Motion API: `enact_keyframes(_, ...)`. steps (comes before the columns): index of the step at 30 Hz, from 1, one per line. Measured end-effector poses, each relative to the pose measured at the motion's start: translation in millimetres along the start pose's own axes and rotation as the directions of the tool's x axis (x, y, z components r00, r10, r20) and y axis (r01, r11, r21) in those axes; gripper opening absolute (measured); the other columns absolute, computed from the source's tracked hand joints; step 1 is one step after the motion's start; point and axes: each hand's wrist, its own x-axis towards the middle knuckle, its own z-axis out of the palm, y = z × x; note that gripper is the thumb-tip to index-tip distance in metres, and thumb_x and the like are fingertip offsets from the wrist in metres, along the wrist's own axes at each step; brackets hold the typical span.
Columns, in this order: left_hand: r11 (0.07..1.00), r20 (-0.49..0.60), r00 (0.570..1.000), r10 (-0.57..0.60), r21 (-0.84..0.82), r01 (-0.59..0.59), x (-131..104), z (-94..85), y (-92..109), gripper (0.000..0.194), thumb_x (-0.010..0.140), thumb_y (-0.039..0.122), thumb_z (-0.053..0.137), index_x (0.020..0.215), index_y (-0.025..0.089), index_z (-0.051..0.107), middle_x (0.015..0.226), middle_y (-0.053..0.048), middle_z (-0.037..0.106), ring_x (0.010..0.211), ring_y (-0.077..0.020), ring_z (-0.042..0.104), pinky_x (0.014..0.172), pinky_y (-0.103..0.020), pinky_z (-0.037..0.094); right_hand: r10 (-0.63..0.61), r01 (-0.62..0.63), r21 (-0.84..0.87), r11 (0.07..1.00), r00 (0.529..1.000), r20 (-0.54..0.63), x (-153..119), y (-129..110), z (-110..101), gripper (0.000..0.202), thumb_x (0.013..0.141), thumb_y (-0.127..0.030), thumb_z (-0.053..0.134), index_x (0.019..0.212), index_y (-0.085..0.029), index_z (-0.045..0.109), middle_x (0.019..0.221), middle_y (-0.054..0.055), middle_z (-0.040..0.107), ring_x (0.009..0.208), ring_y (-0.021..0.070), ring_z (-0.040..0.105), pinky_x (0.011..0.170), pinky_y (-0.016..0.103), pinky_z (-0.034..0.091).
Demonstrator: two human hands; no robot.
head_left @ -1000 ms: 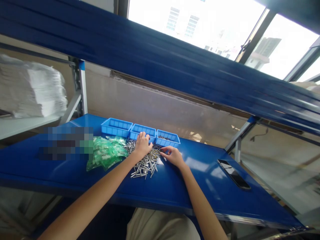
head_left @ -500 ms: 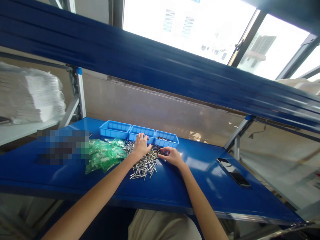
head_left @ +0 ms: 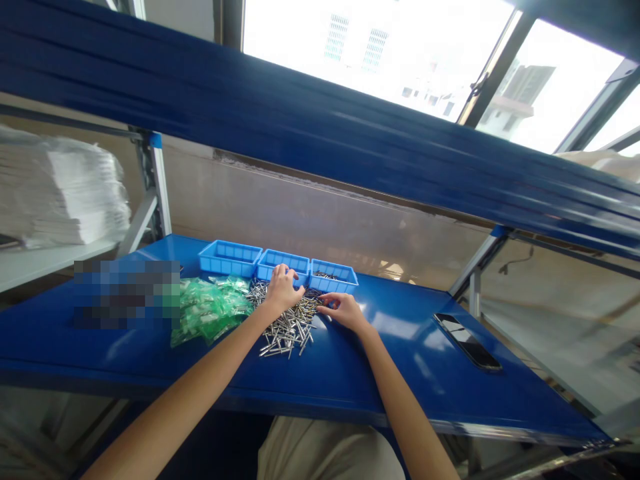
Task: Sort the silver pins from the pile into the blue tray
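Observation:
A loose heap of thin silver metal pins (head_left: pixel 287 333) lies on the blue table, some of them darker or brassy. My left hand (head_left: pixel 283 291) is above the heap's far side, thumb apart and fingers reaching to the front wall of the middle blue bin (head_left: pixel 285 259); nothing shows in it. At the heap's right edge is my right hand (head_left: pixel 345 312), its fingers curled toward the thumb among the pins. Whatever is between those fingertips is too small to make out. Several dark pins lie in the right blue bin (head_left: pixel 334 287), just behind this hand.
Left of the heap is a pile of green plastic packets (head_left: pixel 207 310). The left blue bin (head_left: pixel 230 267) stands behind them. A phone (head_left: pixel 467 341) lies on the right of the table (head_left: pixel 400 380). A blue shelf beam (head_left: pixel 320 127) crosses overhead. Part of the table's left side is blurred out.
Both hands have barely moved. The right fingers have shifted slightly at the heap's edge, and a pin lying beneath that hand shows more clearly.

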Motion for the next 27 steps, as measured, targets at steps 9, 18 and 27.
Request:
enact_keyframes(9, 1.000, 0.001, 1.000, 0.022, 0.021, -0.022, -0.6, 1.4, 0.3, 0.026, 0.071, 0.027, 0.053, 0.091, 0.012, 0.059, 0.102, -0.012, 0.047, 0.107, -0.0252, 0.040, 0.096, -0.036, 0.033, -0.026, 0.026, 0.028, 0.999, 1.000, 0.002, 0.9, 0.6, 1.0, 0.034, 0.067, -0.045, 0.062, 0.091, -0.022, 0.069, 0.068, 0.002, 0.066, 0.058, 0.0135, 0.055, 0.054, 0.024, 0.043)
enact_keyframes(18, 1.000, 0.011, 1.000, 0.022, 0.008, -0.022, -0.3, 2.2, -1.4, 0.028, 0.070, 0.027, 0.053, 0.092, 0.012, 0.059, 0.102, -0.012, 0.047, 0.107, -0.0252, 0.040, 0.096, -0.036, 0.034, -0.015, 0.014, 0.034, 0.999, 1.000, 0.012, 0.8, 1.6, 1.6, 0.035, 0.067, -0.046, 0.062, 0.092, -0.022, 0.068, 0.070, 0.002, 0.066, 0.058, 0.0133, 0.054, 0.054, 0.024, 0.042)
enact_keyframes(27, 0.999, -0.035, 0.999, 0.028, -0.025, -0.029, 1.6, 6.0, -4.0, 0.025, 0.070, 0.026, 0.053, 0.088, 0.012, 0.060, 0.098, -0.012, 0.050, 0.104, -0.0247, 0.041, 0.094, -0.036, 0.035, -0.035, 0.034, 0.098, 0.995, 0.999, 0.007, 1.7, 2.2, 2.0, 0.034, 0.067, -0.043, 0.063, 0.091, -0.020, 0.069, 0.074, 0.005, 0.068, 0.060, 0.0151, 0.057, 0.057, 0.026, 0.044)
